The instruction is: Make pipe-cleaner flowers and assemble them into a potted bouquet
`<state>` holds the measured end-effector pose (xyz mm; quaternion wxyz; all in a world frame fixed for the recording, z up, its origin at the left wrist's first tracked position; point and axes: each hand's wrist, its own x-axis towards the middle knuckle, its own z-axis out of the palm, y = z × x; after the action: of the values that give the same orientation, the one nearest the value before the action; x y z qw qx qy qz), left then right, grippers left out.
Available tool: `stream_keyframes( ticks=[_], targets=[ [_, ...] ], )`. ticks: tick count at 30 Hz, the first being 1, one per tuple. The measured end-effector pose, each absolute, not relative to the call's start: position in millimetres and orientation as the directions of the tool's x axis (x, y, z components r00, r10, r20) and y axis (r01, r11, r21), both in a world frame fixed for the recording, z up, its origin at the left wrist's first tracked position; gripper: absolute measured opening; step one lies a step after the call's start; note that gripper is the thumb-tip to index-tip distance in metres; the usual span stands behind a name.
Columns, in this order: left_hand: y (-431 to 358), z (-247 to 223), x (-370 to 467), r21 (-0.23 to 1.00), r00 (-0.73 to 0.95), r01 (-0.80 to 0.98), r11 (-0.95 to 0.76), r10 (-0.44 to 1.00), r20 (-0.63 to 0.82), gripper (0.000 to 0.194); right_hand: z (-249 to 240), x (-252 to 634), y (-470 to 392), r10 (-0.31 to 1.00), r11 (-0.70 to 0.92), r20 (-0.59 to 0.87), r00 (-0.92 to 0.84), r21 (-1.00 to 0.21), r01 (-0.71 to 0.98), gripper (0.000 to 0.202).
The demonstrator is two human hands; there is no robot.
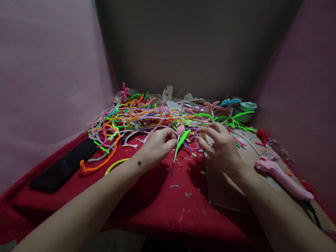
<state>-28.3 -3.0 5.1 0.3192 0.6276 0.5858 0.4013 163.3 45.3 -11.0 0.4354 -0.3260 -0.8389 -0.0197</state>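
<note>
My left hand [160,142] is closed, thumb and index finger pinched at the stem of a pipe-cleaner flower. The flower has a pink rounded bud [180,130] on top and a bright green leaf [182,140]; its thin stem points down over the red cloth. To the right, my right hand [218,145] has its fingers curled round a small whitish and yellowish thing [208,139], mostly hidden by the fingers. A short gap separates this hand from the green leaf.
A heap of coloured pipe cleaners [140,117] spreads behind my hands. A black phone-like slab [64,166] lies left. At right, a pink glue gun [284,177] rests on cardboard [223,191]. Finished flowers [230,102] stand at the back right. Scraps dot the red cloth [158,211].
</note>
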Motion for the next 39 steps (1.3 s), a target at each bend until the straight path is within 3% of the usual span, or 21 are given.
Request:
stream_keyframes(
  ticks=[2, 4, 7, 11, 13, 15, 17, 18, 20, 22, 26, 33, 36, 39],
  targets=[
    [0, -1, -40, 0.717, -0.009, 0.678, -0.163, 0.973, 0.230, 0.014, -19, 179, 60, 0.616, 0.683, 0.641, -0.458, -0.145, 0.716, 0.015],
    [2, -8, -45, 0.645, 0.047, 0.753, -0.134, 0.987, 0.151, 0.025, -32, 192, 70, 0.633, 0.654, 0.628, -0.452, -0.121, 0.747, 0.014],
    [3, -17, -38, 0.701, 0.076, 0.713, -0.015, 0.996, -0.056, 0.032, -50, 200, 76, 0.560, 0.684, 0.696, -0.450, -0.081, 0.725, 0.016],
    [1, -18, -28, 0.808, 0.085, 0.561, 0.178, 0.959, -0.270, 0.028, -47, 195, 68, 0.502, 0.715, 0.758, -0.416, -0.094, 0.692, 0.020],
    [-2, -15, -28, 0.838, 0.109, 0.508, 0.199, 0.950, -0.291, 0.027, -35, 189, 55, 0.559, 0.711, 0.741, -0.372, -0.199, 0.674, 0.022],
    [-7, -10, -29, 0.893, 0.162, 0.398, 0.208, 0.943, -0.291, 0.026, -22, 180, 38, 0.677, 0.684, 0.661, -0.323, -0.405, 0.606, 0.029],
    [-13, -4, -28, 0.946, 0.210, 0.258, 0.196, 0.944, -0.253, 0.026, -13, 170, 19, 0.842, 0.495, 0.274, -0.466, -0.735, 0.463, 0.038],
    [-15, -1, -26, 0.964, 0.224, 0.196, 0.179, 0.949, -0.222, 0.025, -11, 164, 10, 0.811, 0.340, 0.074, -0.580, -0.866, 0.366, 0.036],
    [-19, 6, -20, 0.986, 0.224, 0.108, 0.130, 0.963, -0.152, 0.025, -11, 153, -5, 0.701, 0.067, -0.107, -0.705, -0.975, 0.214, 0.027],
    [-21, 11, -14, 0.996, 0.213, 0.041, 0.082, 0.973, -0.089, 0.025, -14, 143, -14, 0.706, -0.115, -0.112, -0.699, -0.992, 0.043, 0.021],
    [-20, 13, -11, 0.995, 0.234, -0.098, 0.026, 0.972, -0.002, 0.028, -20, 135, -15, 0.762, -0.263, -0.089, -0.642, -0.947, -0.181, 0.020],
    [-11, -2, -31, 0.956, 0.350, -0.177, 0.233, 0.923, -0.160, 0.027, -17, 132, -1, 0.629, -0.429, -0.102, -0.771, -0.872, -0.234, 0.020],
    [-9, -2, -34, 0.972, 0.304, -0.176, 0.154, 0.948, -0.095, 0.023, -14, 128, 5, 0.588, -0.460, -0.116, -0.800, -0.862, -0.213, 0.020],
    [-9, 2, -34, 0.997, 0.244, -0.079, -0.005, 0.969, 0.024, 0.020, -16, 124, 11, 0.623, -0.381, -0.111, -0.774, -0.908, -0.176, 0.019]
  ],
)
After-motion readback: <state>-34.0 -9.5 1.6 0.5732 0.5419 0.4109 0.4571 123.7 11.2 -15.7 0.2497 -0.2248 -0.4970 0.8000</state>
